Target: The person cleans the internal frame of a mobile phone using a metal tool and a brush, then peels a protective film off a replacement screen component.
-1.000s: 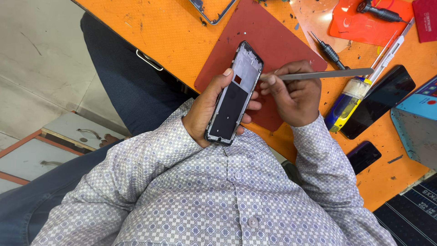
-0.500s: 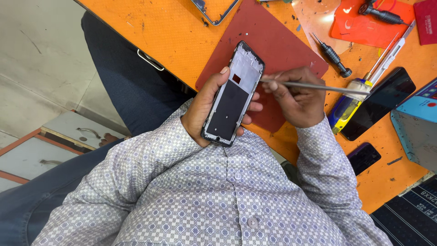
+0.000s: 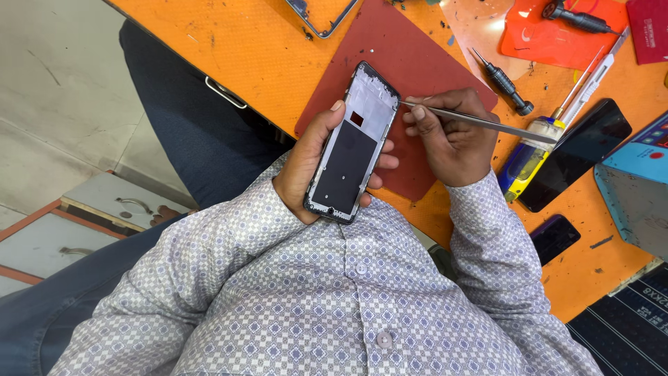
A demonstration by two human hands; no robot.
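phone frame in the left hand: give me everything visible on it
The phone frame is a long rounded rectangle with a dark rim and a pale, metal-looking inner plate. A black panel covers its lower half; a small reddish square sits nearer the top. No screen or boards show. It lies tilted, top end toward the red mat, held above the table edge. The left hand cradles it from beneath. The tweezers in the right hand touch its upper right edge.

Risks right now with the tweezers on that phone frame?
1. The tweezers tip sits at the top edge of the phone frame; a slip might scratch it or jab the left hand fingers wrapped around the frame.
2. The frame is held in the air over the red mat, gripped by one hand only; pressure from the right hand may twist it loose.
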